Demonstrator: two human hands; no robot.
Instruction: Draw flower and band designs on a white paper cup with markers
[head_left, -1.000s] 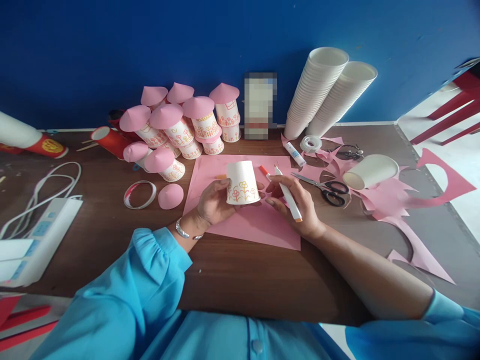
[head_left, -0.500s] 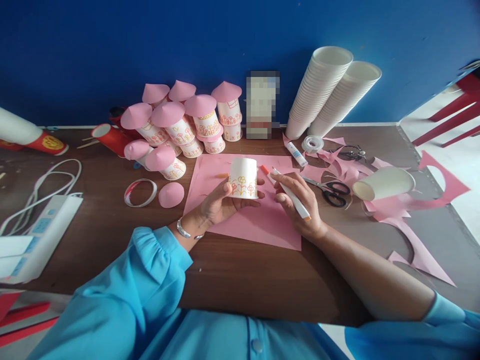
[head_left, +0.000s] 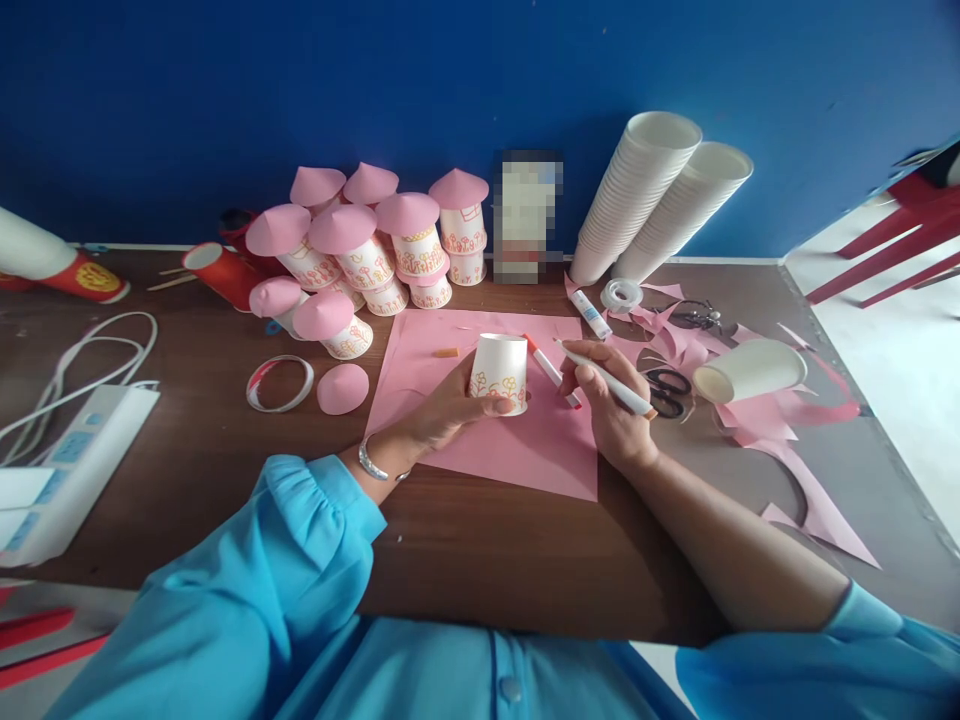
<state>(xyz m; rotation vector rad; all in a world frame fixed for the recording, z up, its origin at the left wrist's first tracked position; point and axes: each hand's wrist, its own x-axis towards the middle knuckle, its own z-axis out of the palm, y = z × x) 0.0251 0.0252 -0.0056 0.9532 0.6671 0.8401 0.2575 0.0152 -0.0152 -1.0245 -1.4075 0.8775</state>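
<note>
Fingers of the left hand [head_left: 444, 412] are curled around an upside-down white paper cup [head_left: 496, 360], thumb across its front near the rim; the other fingertips are hidden behind it. Orange and yellow flowers ring its lower part. It is held above a flat pink paper sheet [head_left: 517, 455]. Right-hand fingers pinch a slim white marker [head_left: 619, 390] with an orange end, its tip near the cup but not touching. Beneath the right hand [head_left: 621, 425], a red-and-white marker [head_left: 551, 368] lies on the sheet; an orange cap [head_left: 447, 352] rests farther left. Behind, flower-decorated cups [head_left: 416, 255] wear smooth pink paper cones [head_left: 341, 230]. Two tall, ridged stacks [head_left: 637, 195] of white cups, nested one inside another, lean against the blue wall [head_left: 420, 80].
</note>
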